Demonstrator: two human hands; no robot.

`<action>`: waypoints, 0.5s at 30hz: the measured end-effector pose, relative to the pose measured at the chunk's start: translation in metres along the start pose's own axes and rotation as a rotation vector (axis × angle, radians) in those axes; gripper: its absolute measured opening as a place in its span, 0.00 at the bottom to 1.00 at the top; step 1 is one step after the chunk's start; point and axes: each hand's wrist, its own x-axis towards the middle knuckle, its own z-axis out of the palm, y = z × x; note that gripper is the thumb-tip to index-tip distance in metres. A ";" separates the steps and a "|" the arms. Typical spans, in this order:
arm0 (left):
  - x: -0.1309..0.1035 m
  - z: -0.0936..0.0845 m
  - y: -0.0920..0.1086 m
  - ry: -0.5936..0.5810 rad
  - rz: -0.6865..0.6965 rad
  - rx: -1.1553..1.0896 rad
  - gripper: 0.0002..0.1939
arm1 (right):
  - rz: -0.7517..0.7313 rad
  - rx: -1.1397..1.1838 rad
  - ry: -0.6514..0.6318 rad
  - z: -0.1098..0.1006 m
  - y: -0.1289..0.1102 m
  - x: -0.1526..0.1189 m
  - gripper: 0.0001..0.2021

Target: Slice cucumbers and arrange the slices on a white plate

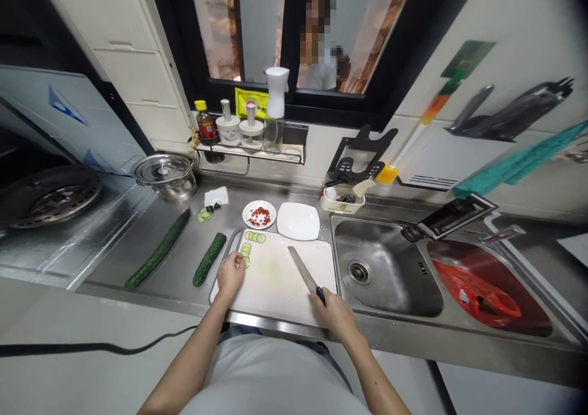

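Observation:
My right hand (331, 309) grips the black handle of a kitchen knife (301, 266), its blade lying over the right half of the white cutting board (280, 301). At the board's left side my left hand (232, 274) has its fingers curled together at the end of a short row of cucumber slices (247, 249); the fingertips meet a slice there. Another row of slices lies along the board's upper left edge. Left of the board is a cut cucumber (209, 259), and farther left a long whole cucumber (160, 248).
Behind the board stand a small plate of chopped red pieces (260, 214) and a white square plate (298, 221). Cucumber scraps (204, 214) lie near a white tissue (215, 196). A lidded steel pot (168, 176) is at back left. The double sink (386, 268) with a red bag (480, 298) is right.

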 end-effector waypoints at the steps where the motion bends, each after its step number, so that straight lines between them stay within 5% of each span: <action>1: 0.000 0.000 -0.002 0.005 -0.001 0.008 0.08 | -0.004 0.002 0.002 0.000 0.000 0.000 0.21; 15: 0.002 -0.001 -0.001 0.025 0.020 0.173 0.10 | -0.010 0.003 -0.006 0.000 0.003 0.000 0.20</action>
